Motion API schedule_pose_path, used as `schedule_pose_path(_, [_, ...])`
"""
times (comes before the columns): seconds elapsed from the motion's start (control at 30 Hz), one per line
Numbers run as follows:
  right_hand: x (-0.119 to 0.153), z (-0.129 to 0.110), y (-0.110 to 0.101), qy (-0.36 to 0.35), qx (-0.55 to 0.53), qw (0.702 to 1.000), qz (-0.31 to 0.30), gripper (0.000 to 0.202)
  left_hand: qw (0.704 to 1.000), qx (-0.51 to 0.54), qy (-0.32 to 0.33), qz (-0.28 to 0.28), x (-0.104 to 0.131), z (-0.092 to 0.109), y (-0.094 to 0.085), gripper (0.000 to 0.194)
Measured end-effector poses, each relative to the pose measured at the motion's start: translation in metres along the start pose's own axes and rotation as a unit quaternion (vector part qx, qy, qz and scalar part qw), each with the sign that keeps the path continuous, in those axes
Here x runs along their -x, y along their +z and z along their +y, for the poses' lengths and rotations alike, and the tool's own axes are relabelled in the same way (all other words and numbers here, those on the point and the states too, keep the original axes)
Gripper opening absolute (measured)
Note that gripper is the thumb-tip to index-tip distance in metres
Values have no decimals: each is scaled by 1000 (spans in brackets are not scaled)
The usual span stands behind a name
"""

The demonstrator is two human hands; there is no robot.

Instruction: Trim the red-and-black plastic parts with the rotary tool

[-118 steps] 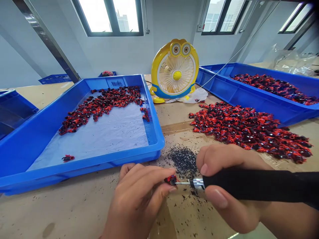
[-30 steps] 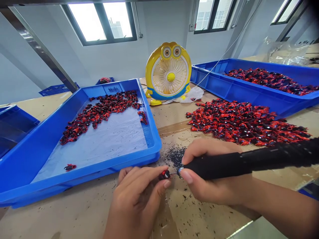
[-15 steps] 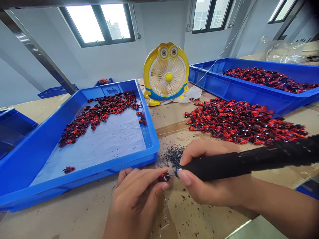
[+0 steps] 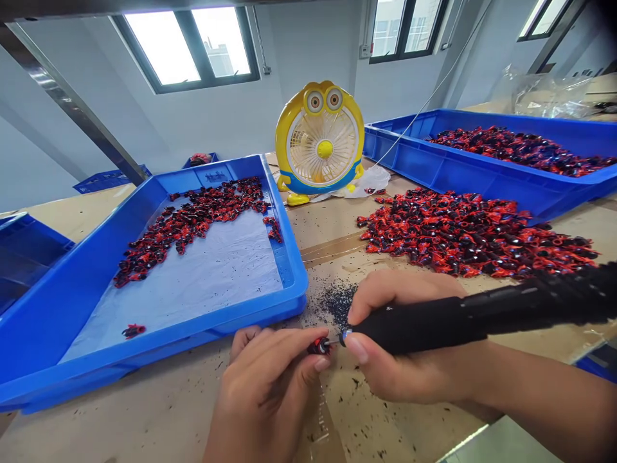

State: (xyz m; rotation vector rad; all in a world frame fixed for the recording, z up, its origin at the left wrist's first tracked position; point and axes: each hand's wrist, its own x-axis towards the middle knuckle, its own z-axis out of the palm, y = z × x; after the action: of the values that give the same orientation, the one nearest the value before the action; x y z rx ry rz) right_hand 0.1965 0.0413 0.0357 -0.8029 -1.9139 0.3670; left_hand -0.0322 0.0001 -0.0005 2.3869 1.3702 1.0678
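Between thumb and fingers, my left hand (image 4: 272,382) pinches a small red-and-black plastic part (image 4: 319,346). My right hand (image 4: 409,347) is wrapped round a black rotary tool (image 4: 424,325), its thick body running off to the right edge. The tool's thin metal bit (image 4: 332,343) points left and meets the end of the part; how deep it reaches cannot be seen. Behind the hands, black shavings (image 4: 337,301) lie on the table. A heap of similar red-and-black parts (image 4: 472,235) lies beyond my right hand.
To the left stands a blue tray (image 4: 193,328) lined with white sheet, holding many such parts. Another blue tray (image 4: 448,164) with more parts is at the back right. A yellow fan (image 4: 321,141) stands between them. A metal post (image 4: 81,116) slants at the left.
Hardly anything differs. Both hands, the part and the tool hold nearly the same position, with a very slight shift in the view.
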Motion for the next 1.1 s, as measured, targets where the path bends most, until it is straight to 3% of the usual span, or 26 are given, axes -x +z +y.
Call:
schedule_pose_path(0.4, [0,-2,-3,7,-37,999,-20,14,1000,3,26,-15,0,2,1,30])
schedule_pose_path(0.67, [0,0,-7,27,-139,988,66,12,999,7,-13,31,1,1,1,26])
schedule_pose_path(1.1, [3,6,-4,11,-124,989,75,10,1000,11,18,14,2,2,-2,28])
